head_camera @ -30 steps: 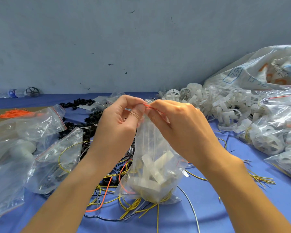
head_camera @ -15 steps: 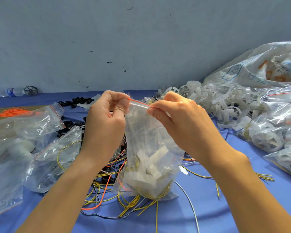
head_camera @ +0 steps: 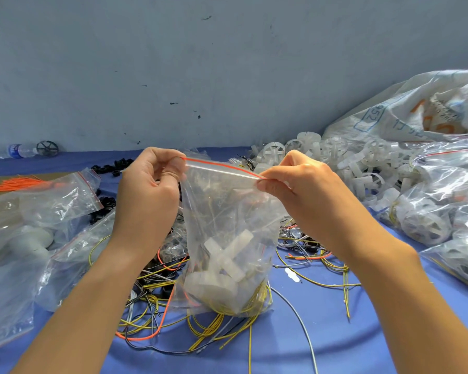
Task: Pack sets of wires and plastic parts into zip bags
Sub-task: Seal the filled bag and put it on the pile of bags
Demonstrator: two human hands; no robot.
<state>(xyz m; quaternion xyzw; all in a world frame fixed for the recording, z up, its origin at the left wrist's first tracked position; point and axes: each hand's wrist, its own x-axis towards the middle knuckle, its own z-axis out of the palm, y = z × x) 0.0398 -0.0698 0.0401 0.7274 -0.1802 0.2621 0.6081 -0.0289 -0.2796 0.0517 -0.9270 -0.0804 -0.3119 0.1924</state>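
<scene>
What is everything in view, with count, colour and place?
clear plastic zip bag with red seal line: one, centre, holding white parts and yellow wires
loose thin wires: many, yellow, orange, black, grey, on cloth beneath it
white plastic wheel parts: pile, right rear
small black plastic rings: several, left rear
other clear plastic bags: several, left and right edges
blue cloth surface: one, underneath everything
left hand: one, pinches seal's left end
right hand: one, pinches seal's right end
</scene>
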